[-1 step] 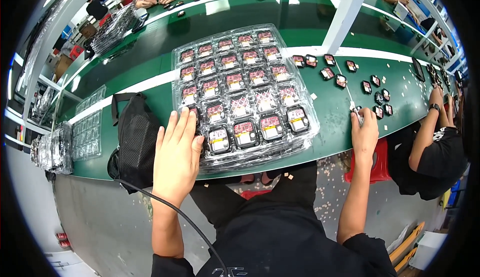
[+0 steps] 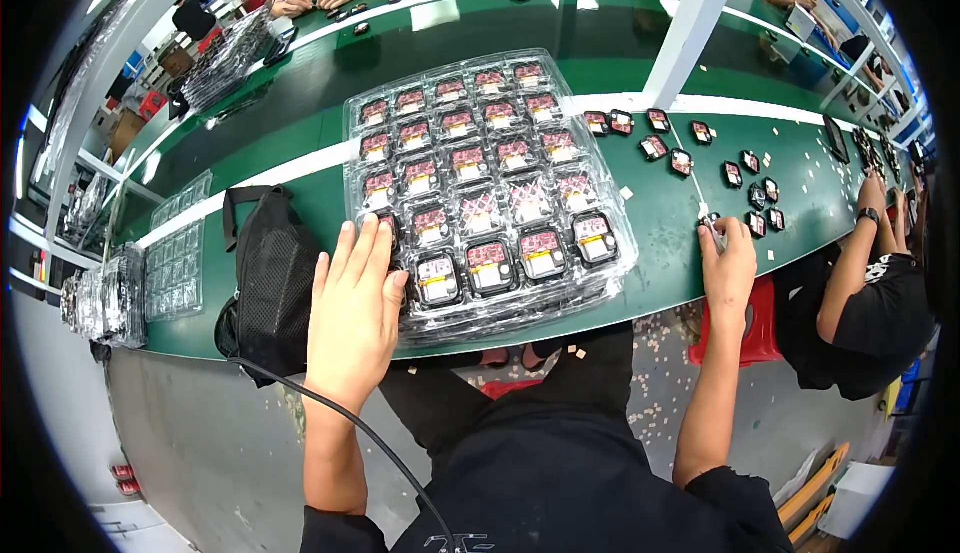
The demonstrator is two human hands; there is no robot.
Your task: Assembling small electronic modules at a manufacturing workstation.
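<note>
A stack of clear plastic trays (image 2: 625, 268) lies in front of me, its pockets holding small square black-cased modules (image 2: 490, 265) with red boards and pale parts inside. My left hand (image 2: 352, 298) rests flat on the tray's near-left edge, fingers stretched out, partly covering a module there. Off to the right of the trays, my right hand (image 2: 730, 258) pinches another small black-cased module (image 2: 709, 221) close to the table surface. Its fingers hide part of that module. Several loose modules (image 2: 733, 173) are scattered just beyond my right hand.
A black mesh bag (image 2: 275, 273) sits left of the trays, and a cable crosses my left forearm. Empty clear trays (image 2: 175, 263) are stacked farther left. A white post (image 2: 685, 33) rises behind the loose modules. A co-worker (image 2: 860, 303) sits at the right; others work across the green table (image 2: 300, 93).
</note>
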